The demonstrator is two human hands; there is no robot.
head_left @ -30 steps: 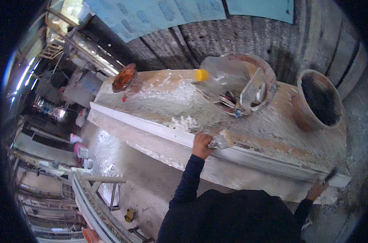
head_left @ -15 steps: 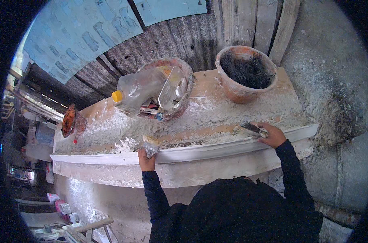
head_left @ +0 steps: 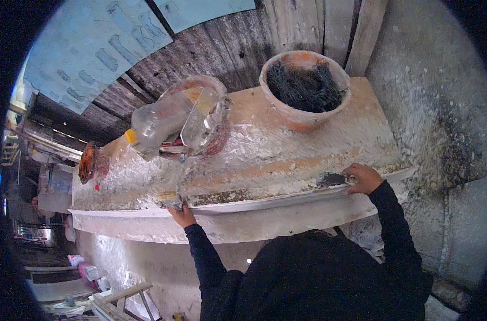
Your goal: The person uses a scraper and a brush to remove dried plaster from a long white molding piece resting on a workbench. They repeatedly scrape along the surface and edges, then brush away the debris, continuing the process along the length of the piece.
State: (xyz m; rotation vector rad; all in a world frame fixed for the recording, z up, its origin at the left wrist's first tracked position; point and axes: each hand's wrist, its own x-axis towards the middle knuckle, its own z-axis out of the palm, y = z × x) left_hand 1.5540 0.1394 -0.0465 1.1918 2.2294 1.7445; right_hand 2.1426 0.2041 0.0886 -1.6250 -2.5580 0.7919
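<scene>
My right hand [head_left: 365, 178] is closed round the end of a small dark-bladed scraper [head_left: 330, 178]. The blade points left and lies low over the bench, just behind a long white moulding strip [head_left: 265, 200]. On the left, my left hand [head_left: 182, 216] is closed at the strip's far-side edge. It grips a pale, plaster-smeared piece [head_left: 174, 201], blurred and partly hidden by the fingers. Wet-looking white plaster and crumbs cover the bench [head_left: 243, 136] behind the strip.
An orange bucket [head_left: 303, 122] of dark fibre stands at the back. Left of it, a plaster-crusted basin [head_left: 222, 120] holds a clear plastic bottle [head_left: 152, 122] with a yellow cap. A rusty-orange container [head_left: 88, 162] lies at the left end. A rough wall [head_left: 436, 107] rises on the right.
My left hand has moved left and down onto the strip with its piece. My right hand stays nearly in place with the scraper. The view has shifted, so the containers appear further left.
</scene>
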